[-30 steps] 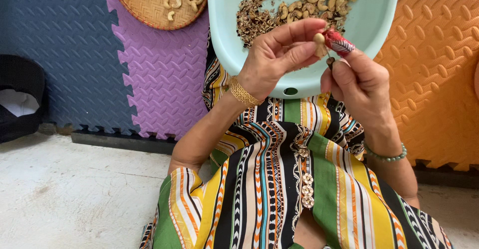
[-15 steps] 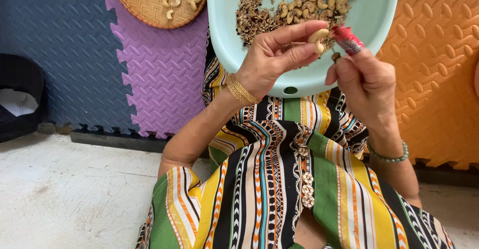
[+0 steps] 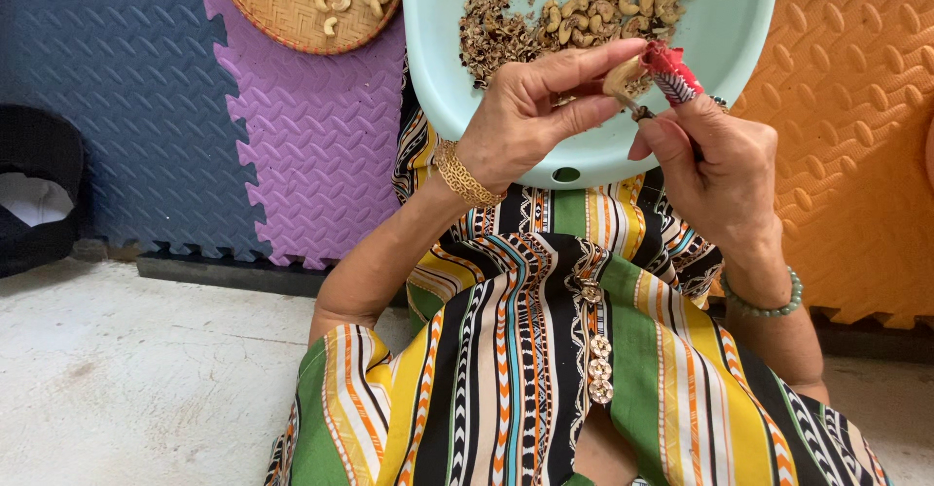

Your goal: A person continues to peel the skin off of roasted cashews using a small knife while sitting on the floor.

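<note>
Over basin (image 3: 739, 77): cashew (image 3: 623, 75) pinched in left hand (image 3: 530, 116), right hand (image 3: 720, 170) beside.

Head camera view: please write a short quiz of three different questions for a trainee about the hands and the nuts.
1. True or false: the left hand pinches a pale cashew nut between its fingertips.
2. What does the right hand hold? A) a spoon B) a small tool with a red wrapped handle C) nothing
3. Fill in: the unpeeled nuts and husk scraps lie in a pale ____ tray.

Key: 1 true. 2 B. 3 green. The peeled nuts lie in the woven basket on the foam mats.
</note>
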